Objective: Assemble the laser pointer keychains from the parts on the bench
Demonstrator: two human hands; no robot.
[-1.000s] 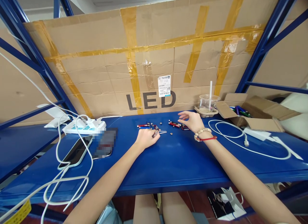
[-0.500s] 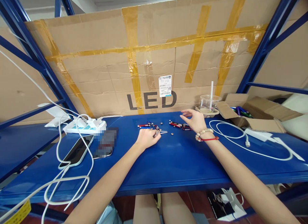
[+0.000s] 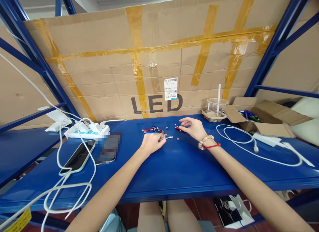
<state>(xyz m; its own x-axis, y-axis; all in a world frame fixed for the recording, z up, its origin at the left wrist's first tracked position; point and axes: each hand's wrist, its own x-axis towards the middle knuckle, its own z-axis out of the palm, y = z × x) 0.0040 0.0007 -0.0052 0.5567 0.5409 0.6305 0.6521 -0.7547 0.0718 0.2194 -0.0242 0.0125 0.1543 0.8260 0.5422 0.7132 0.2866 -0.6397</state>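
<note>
Around the centre of the frame, above the blue shelf, the left hand pinches a small metallic cylinder, partly hidden by its fingers; the right hand curves partly open beside red pieces, contact unclear; such small parts likely call for fingertip precision.

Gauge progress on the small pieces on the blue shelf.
Overall progress unclear.
Done: possibly the red and blue pieces beyond the left hand, though nothing readable marks them finished.
In hand: left pinches a small piece; right hand is at a red piece, grip unclear.
Left: probably the loose round bit between the hands.
</note>
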